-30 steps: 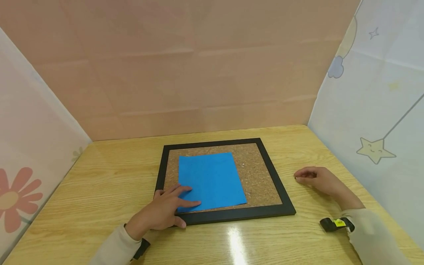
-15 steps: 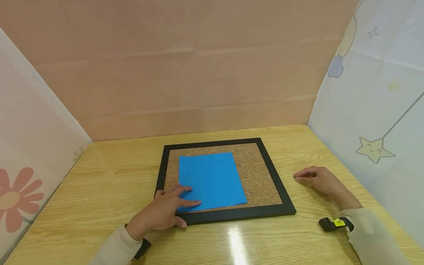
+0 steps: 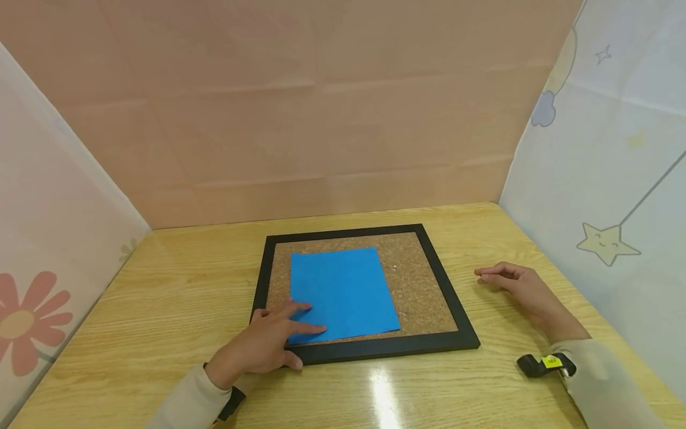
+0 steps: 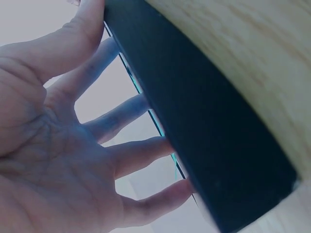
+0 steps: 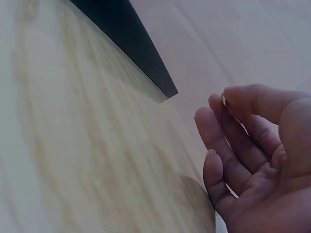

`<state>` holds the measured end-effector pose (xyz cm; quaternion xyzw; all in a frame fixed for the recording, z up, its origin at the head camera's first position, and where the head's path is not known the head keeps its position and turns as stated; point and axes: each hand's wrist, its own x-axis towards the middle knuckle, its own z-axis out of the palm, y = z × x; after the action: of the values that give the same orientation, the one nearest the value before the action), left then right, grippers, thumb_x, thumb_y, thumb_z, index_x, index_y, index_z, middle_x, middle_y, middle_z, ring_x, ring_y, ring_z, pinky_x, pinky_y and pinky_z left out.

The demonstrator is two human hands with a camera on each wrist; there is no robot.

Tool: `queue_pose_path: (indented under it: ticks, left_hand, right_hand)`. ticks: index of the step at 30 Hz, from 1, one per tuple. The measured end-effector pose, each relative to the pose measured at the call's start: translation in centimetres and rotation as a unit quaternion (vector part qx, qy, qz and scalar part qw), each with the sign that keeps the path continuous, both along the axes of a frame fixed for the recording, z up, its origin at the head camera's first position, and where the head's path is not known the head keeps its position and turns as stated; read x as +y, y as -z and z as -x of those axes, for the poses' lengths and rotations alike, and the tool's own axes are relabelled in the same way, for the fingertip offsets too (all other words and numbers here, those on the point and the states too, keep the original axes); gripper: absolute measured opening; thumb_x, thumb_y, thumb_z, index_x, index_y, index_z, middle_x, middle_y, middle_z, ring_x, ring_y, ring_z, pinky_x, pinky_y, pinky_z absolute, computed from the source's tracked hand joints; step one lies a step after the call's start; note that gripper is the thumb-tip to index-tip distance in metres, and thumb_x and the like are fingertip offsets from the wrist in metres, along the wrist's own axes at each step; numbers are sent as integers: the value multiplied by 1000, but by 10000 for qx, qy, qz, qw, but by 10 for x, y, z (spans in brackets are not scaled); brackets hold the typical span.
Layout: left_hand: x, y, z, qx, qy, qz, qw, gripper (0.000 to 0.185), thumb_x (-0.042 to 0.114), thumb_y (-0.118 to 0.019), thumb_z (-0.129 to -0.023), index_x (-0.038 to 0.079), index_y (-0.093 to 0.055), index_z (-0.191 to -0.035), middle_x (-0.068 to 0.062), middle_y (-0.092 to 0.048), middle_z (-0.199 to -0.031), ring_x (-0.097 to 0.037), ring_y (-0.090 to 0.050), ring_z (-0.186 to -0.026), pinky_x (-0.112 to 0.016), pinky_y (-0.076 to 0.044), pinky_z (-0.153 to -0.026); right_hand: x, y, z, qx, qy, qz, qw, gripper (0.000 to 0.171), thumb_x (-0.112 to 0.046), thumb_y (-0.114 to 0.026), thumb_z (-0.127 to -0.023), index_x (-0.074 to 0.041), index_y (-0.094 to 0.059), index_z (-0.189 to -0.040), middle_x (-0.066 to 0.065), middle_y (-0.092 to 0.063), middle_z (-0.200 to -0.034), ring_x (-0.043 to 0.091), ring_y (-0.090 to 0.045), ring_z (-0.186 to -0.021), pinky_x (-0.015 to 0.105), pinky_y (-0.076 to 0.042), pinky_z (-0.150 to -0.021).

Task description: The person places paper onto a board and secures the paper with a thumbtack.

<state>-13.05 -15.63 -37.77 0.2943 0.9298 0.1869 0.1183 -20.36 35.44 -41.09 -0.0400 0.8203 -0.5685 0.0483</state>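
Observation:
A black-framed cork board [image 3: 423, 342] lies flat on the wooden table [image 3: 177, 280], with a blue paper sheet [image 3: 343, 286] on its left half. My left hand [image 3: 268, 339] presses straight fingers on the sheet's near left corner, and its thumb lies along the frame's front edge. The left wrist view shows those fingers [image 4: 131, 109] spread over the frame [image 4: 194, 121]. My right hand [image 3: 509, 281] hovers just above the table to the right of the board. In the right wrist view its thumb and forefinger [image 5: 233, 104] pinch a small pale thing, seemingly a pin [image 5: 223, 99].
A pink backdrop [image 3: 321, 119] closes the table's far side. Printed curtains hang at the left [image 3: 48, 250] and the right [image 3: 605, 179]. A tiny white speck [image 3: 395, 266] sits on the bare cork. Each wrist carries a black strap [image 3: 538, 363].
My right hand has lifted off the table and drifted slightly away, fingers pointing left. The left hand, sheet and board have not moved.

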Motion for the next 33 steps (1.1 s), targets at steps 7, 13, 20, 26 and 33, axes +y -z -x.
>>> queue_pose_path:
  ticks: [7, 13, 20, 26, 33]
  left_hand:
    - [0, -1, 0, -32, -21, 0, 10000, 64, 29, -82, -79, 36, -60, -138, -11, -40, -156, -48, -28, -147, -66, -30, -92]
    - [0, -4, -1, -78, -11, -30, 10000, 64, 29, -82, -79, 36, -59, -138, -11, -39, -156, -48, -28, -147, -67, -29, -92]
    - [-1, -5, -2, -83, 54, -98, 9999, 64, 30, -82, -78, 34, -60, -138, -13, -40, -155, -47, -31, -146, -71, -28, -92]
    - [-1, -4, -1, -75, 61, -70, 9999, 64, 30, -81, -78, 35, -60, -138, -12, -40, -155, -46, -31, -146, -70, -28, -92]
    - [-1, -6, -3, -64, 65, -89, 9999, 64, 29, -81, -78, 35, -60, -138, -12, -40, -155, -47, -31, -146, -71, -28, -92]
  right_hand:
    - [0, 2, 0, 144, -170, 231, 9995, 17, -20, -63, -99, -10, -74, -108, -21, -72, -104, 0, -68, -92, 19, -52, -74]
    - [1, 4, 0, 467, -536, 96, 9974, 31, -13, -60, -100, -4, -58, -130, -24, -70, -107, -4, -66, -97, 15, -51, -79]
    - [0, 5, 0, 458, -771, 534, 9945, 35, -11, -58, -101, -17, -55, -135, -15, -73, -109, 1, -67, -93, 17, -51, -76]
    - [0, 3, -2, 572, -620, 215, 9962, 33, -15, -54, -103, -18, -54, -136, -15, -74, -103, 3, -64, -83, 17, -48, -73]
    - [-1, 2, -1, 523, -452, 127, 9975, 32, -18, -54, -103, -20, -57, -135, -13, -74, -95, 0, -65, -85, 15, -51, -75]
